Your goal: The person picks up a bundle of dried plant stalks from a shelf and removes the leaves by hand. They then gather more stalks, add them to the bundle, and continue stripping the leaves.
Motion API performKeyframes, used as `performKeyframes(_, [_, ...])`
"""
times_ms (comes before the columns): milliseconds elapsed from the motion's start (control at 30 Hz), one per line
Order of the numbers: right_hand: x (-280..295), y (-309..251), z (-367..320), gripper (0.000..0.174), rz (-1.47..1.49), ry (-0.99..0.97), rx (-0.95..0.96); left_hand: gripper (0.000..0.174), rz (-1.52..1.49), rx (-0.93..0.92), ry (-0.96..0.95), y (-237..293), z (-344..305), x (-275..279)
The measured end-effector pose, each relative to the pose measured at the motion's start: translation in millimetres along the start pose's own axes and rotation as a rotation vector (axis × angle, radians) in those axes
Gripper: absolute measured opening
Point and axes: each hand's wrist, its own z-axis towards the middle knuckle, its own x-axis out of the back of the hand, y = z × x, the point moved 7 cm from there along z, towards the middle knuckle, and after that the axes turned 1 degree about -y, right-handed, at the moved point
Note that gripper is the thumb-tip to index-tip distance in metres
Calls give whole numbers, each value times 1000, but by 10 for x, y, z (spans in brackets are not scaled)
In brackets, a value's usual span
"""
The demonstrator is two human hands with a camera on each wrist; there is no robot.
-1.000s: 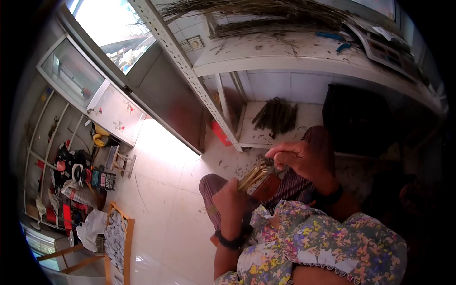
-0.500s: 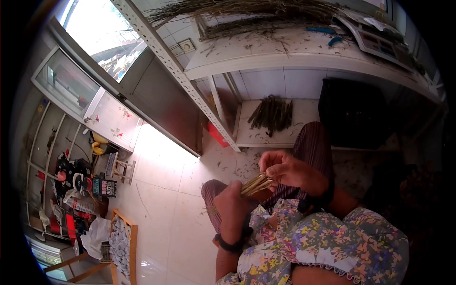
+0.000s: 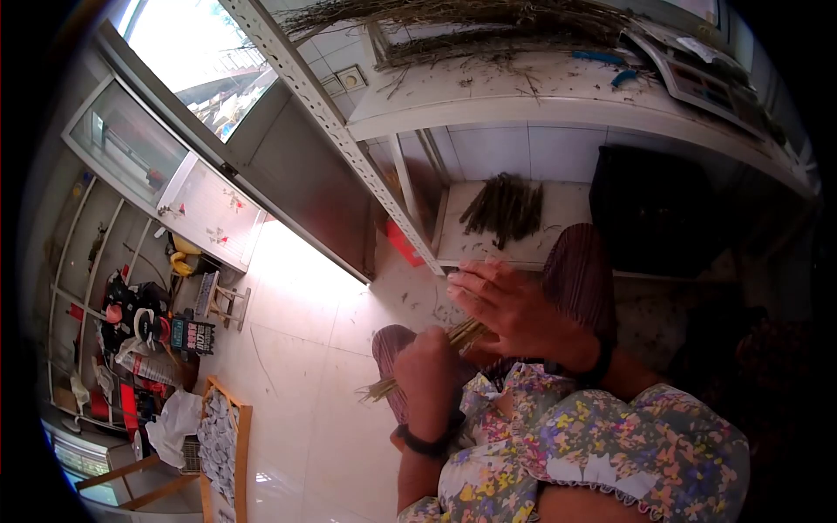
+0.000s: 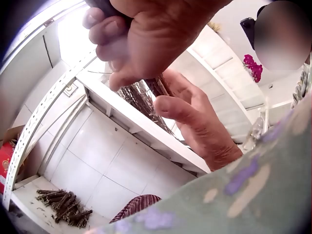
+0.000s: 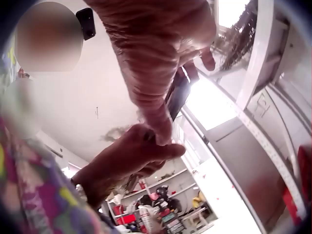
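My left hand (image 3: 425, 375) is wrapped around a bundle of thin dry twigs (image 3: 468, 334) above my lap. Loose twig ends stick out on its left side. At the bundle's other end is my right hand (image 3: 523, 315), its fingers outstretched and its palm side against the twig ends. The left wrist view has the curled left hand (image 4: 151, 41) above, with the right hand (image 4: 197, 117) facing it, thumb apart from the fingers. In the right wrist view, a dark part of the bundle (image 5: 177, 100) shows beneath the right hand (image 5: 151, 58); the rest is hidden.
A pile of short cut sticks (image 3: 501, 209) lies on the low shelf beside a black box (image 3: 649, 209). Long branches (image 3: 488, 22) and blue-handled tools (image 3: 602, 57) rest on the upper shelf (image 3: 488, 109). A small stool (image 3: 228, 301) and cluttered rack stand left.
The right hand first hovered apart from the bundle, then its fingers picked at the twig ends, and now it lies outstretched against them. The left hand keeps its grip; more twig shows on its left side.
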Motion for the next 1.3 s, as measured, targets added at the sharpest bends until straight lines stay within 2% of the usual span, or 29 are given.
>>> performKeyframes(100, [-183, -26, -45, 50, -53, 18, -31, 13, -52, -139, 5, 178, -41, 7])
performKeyframes(200, [-279, 30, -90, 37, -16, 30, -94, 8, 81, -157, -6, 214, -55, -97])
performKeyframes(400, [-671, 156, -329, 11, 65, -258, -158, 7, 173, -204, 21, 242, -66, -223])
performKeyframes(667, [-725, 161, -387, 11, -30, -247, -146, 11, 65, -185, 34, 185, -66, -293])
performKeyframes(733, [-772, 178, -405, 11, -63, -278, -157, 12, 20, -135, -88, 192, -35, -320])
performKeyframes(767, [-805, 187, -423, 11, -83, -296, -163, 17, -3, -110, -151, 200, -25, -340])
performKeyframes(867, [-807, 158, -441, 10, -112, -362, -149, 45, 52, -195, 113, 325, -37, -187])
performKeyframes(967, [-861, 79, -461, 10, -116, -404, -101, 63, 111, -270, 65, 366, -72, -460])
performKeyframes(1067, [-770, 20, -456, 10, -60, -317, -46, 63, 116, -285, 85, 338, -47, -487])
performKeyframes(1100, [-734, -8, -449, 10, -25, -269, -21, 63, 14, -182, -98, 322, 7, -509])
performKeyframes(1167, [-812, 2, -461, 10, -51, -342, -47, 63, -162, 38, -476, 273, -39, -542])
performKeyframes(1200, [-855, 8, -472, 10, -59, -377, -54, 54, -211, -86, -307, 275, -74, -530])
performKeyframes(1300, [-890, 8, -503, 11, -71, -273, -18, 41, -190, -129, -309, 261, -135, -603])
